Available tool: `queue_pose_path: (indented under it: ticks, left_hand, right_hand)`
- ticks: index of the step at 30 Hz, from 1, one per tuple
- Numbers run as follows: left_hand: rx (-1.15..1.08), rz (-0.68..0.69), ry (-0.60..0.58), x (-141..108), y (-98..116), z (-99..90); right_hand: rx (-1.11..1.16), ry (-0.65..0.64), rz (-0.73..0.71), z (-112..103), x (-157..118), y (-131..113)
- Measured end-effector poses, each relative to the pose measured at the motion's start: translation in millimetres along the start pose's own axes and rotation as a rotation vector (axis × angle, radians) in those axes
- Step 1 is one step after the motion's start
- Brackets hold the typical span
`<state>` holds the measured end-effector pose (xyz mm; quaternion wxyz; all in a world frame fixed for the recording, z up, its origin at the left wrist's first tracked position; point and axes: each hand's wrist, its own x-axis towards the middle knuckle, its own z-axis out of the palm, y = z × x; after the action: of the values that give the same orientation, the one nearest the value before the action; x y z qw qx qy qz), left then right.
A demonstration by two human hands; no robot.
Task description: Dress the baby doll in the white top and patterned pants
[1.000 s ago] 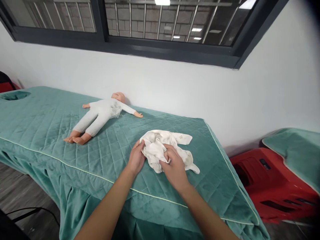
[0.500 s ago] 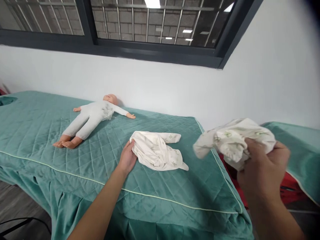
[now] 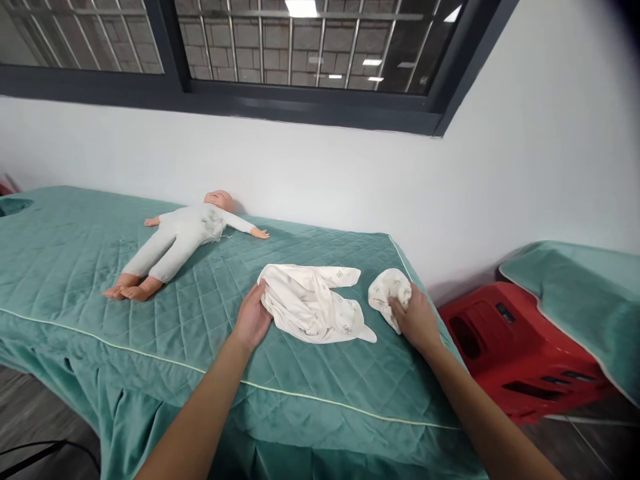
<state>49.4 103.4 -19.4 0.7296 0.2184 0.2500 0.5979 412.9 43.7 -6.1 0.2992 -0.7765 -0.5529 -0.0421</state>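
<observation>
A white printed baby garment (image 3: pixel 305 303) lies bunched on the green quilted cover, one sleeve stretched to the right. My left hand (image 3: pixel 254 317) pinches its left edge between thumb and fingers. To the right, my right hand (image 3: pixel 419 320) grips a small white baby hat (image 3: pixel 387 290) with a pale print, at the level of the cover; whether it rests on it I cannot tell. A baby doll (image 3: pixel 187 230) in a white cloth body lies on its back farther left, its head by the wall, both hands apart from it.
The green cover (image 3: pixel 100 240) drapes over the bed's front edge. Beyond its right end stands a red plastic stool (image 3: pixel 500 340) with another green cloth (image 3: pixel 575 287) nearby. A wall and a barred window (image 3: pixel 300 47) rise behind. A dark cable (image 3: pixel 60 441) is at lower left.
My right hand has moved left and down to the cover with a bunched white cloth, now seen as a hat. The red stool is uncovered to view. My left hand stays on the garment.
</observation>
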Motion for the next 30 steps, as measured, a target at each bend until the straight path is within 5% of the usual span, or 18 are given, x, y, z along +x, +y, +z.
queue_pose_path:
  ticks: [6, 12, 30]
  left_hand:
    - [-0.001, -0.006, -0.007, 1.1, 0.4, 0.1]
    - [0.002, -0.002, -0.01, 0.0, 1.7, 1.5]
    - [-0.016, -0.01, -0.023, 2.9, -0.3, -5.0]
  right_hand:
    - [-0.027, -0.068, 0.095, 7.3, -13.8, -6.6]
    - [0.036, -0.037, -0.067, 12.4, -20.4, -4.3]
    - [0.28, 0.028, -0.102, 0.6, 6.2, 22.7]
